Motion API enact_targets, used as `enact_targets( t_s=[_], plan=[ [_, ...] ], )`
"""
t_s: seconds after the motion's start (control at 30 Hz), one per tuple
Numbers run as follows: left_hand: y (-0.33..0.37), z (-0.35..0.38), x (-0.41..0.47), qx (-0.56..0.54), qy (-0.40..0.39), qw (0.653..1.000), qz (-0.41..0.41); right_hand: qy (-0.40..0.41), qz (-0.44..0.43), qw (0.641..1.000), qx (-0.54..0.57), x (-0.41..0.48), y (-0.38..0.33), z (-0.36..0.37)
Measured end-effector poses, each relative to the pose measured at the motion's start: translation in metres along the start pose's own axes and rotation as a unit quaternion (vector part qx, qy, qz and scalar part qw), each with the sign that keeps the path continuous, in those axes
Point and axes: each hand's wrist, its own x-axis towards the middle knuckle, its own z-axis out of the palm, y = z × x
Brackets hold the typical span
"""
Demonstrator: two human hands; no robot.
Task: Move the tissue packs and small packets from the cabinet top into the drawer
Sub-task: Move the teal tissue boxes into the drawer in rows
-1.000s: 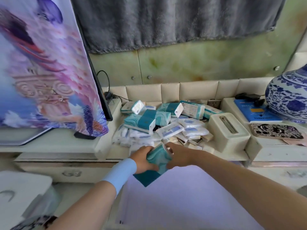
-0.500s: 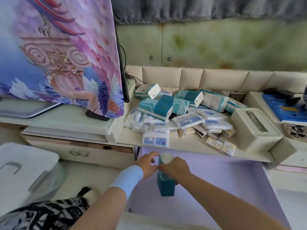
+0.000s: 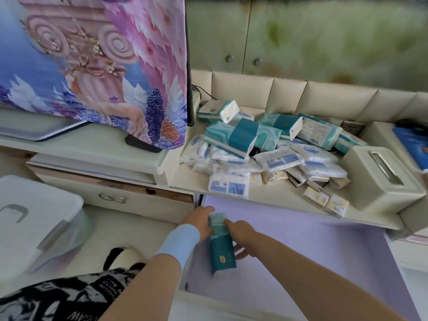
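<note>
**Head view: one teal pack going down into the drawer's left front corner**

Nearest me, both my hands are closed around a teal tissue pack (image 3: 222,251) standing on end. My left hand (image 3: 201,222), with the blue wrist sleeve (image 3: 179,242), presses the pack's upper left side; my right hand (image 3: 240,235) wraps the top and right side, fingers (image 3: 240,252) curled behind it. The pack's long axis runs roughly vertical, tilted a little, its dark teal band facing me. It sits inside the open drawer (image 3: 312,251), close to the left wall and toward the front edge. Whether its base already touches the lilac bottom I cannot tell.

I judge this to be the setting-down step, early in the task: the drawer shows no other packs, so its whole right side and back are free. The left wall is just beside my left hand, so laying the pack flat would want it tipped rightward or back.

Farther off, above the drawer, the cabinet top (image 3: 185,184) carries the heap that remains: white-and-blue soft packs (image 3: 229,185) at the front lip, small cream packets (image 3: 316,200) scattered to the right near a tissue box holder (image 3: 379,179), teal packs (image 3: 240,137) stacked behind. The white-and-blue pack at the lip lies nearest, straight ahead of my hands.
</note>
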Motion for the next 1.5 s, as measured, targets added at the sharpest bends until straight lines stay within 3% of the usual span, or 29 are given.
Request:
enact_targets(
  t_s=[0.13, 0.2, 0.33, 0.43, 0.53, 0.67, 0.77, 0.9, 1.03, 1.13, 1.3, 1.4, 1.5],
  plan=[
    [-0.007, 0.002, 0.002, 0.020, 0.036, 0.999, 0.029, 0.014, -0.004, 1.000, 0.021, 0.005, -0.003, 0.010],
    [-0.008, -0.001, 0.001, 0.058, 0.043, 0.996, 0.054, 0.034, -0.019, 0.995, 0.087, 0.010, -0.007, 0.014],
    [-0.013, 0.000, 0.003, 0.174, -0.014, 0.982, 0.076, 0.053, -0.041, 0.961, 0.267, 0.022, -0.017, 0.015],
    [-0.015, 0.003, 0.010, 0.190, 0.021, 0.978, 0.086, 0.088, -0.057, 0.953, 0.285, 0.028, -0.019, 0.013],
    [-0.011, 0.004, 0.015, 0.174, 0.034, 0.978, 0.105, 0.106, -0.069, 0.972, 0.200, 0.024, -0.021, 0.012],
    [-0.003, -0.006, 0.016, 0.173, -0.018, 0.982, 0.079, 0.047, -0.093, 0.990, 0.098, 0.014, -0.028, 0.003],
    [0.015, -0.038, 0.012, 0.181, -0.039, 0.981, 0.050, 0.070, -0.126, 0.989, -0.040, 0.007, -0.034, -0.015],
    [0.057, -0.091, 0.003, 0.133, 0.039, 0.987, 0.075, 0.198, -0.222, 0.940, -0.166, -0.021, -0.058, -0.050],
    [0.090, -0.125, 0.013, 0.124, 0.171, 0.970, 0.119, 0.346, -0.356, 0.850, -0.174, -0.032, -0.089, -0.087],
    [0.095, -0.134, 0.032, 0.131, 0.160, 0.967, 0.149, 0.347, -0.388, 0.812, -0.264, -0.017, -0.116, -0.109],
    [0.097, -0.137, 0.065, 0.120, 0.179, 0.963, 0.161, 0.338, -0.292, 0.773, -0.451, 0.014, -0.147, -0.122],
    [0.105, -0.139, 0.079, 0.111, 0.191, 0.957, 0.189, 0.377, -0.311, 0.750, -0.445, 0.027, -0.151, -0.124],
    [0.106, -0.140, 0.092, 0.172, 0.201, 0.936, 0.232, 0.403, -0.362, 0.722, -0.430, 0.031, -0.148, -0.131]
  ],
)
